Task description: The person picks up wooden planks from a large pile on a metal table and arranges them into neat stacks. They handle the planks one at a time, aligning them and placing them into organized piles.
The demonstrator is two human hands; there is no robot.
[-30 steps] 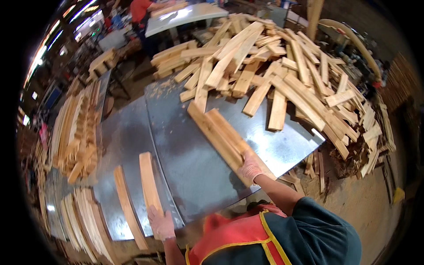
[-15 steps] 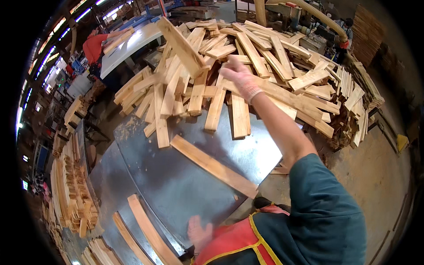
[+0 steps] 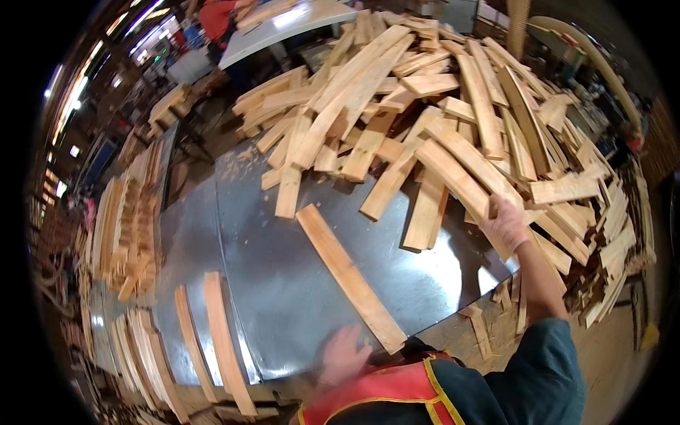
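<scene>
My right hand (image 3: pixel 506 225), in a pale glove, is closed on the edge of a wooden board (image 3: pixel 457 177) at the near right side of a large heap of boards. A second board (image 3: pixel 478 159) lies alongside it. The palm and part of the fingers are hidden. My left hand (image 3: pixel 345 354), blurred, is low over the near edge of the metal table (image 3: pixel 269 290). Its fingers are apart and nothing shows in them. Close to it, a single board (image 3: pixel 350 276) lies slantwise on the table.
Two boards (image 3: pixel 221 340) lie apart at the left of the table. Stacked strips (image 3: pixel 131 227) stand farther left. A white table (image 3: pixel 290 25) and a person in red (image 3: pixel 216 18) are at the back. Scraps (image 3: pixel 480 329) lie on the floor at right.
The view has turned, shifting the heap rightward. My right hand has gone from the heap's middle to its near right side and gripped a board. A board tilted up over the heap has come down.
</scene>
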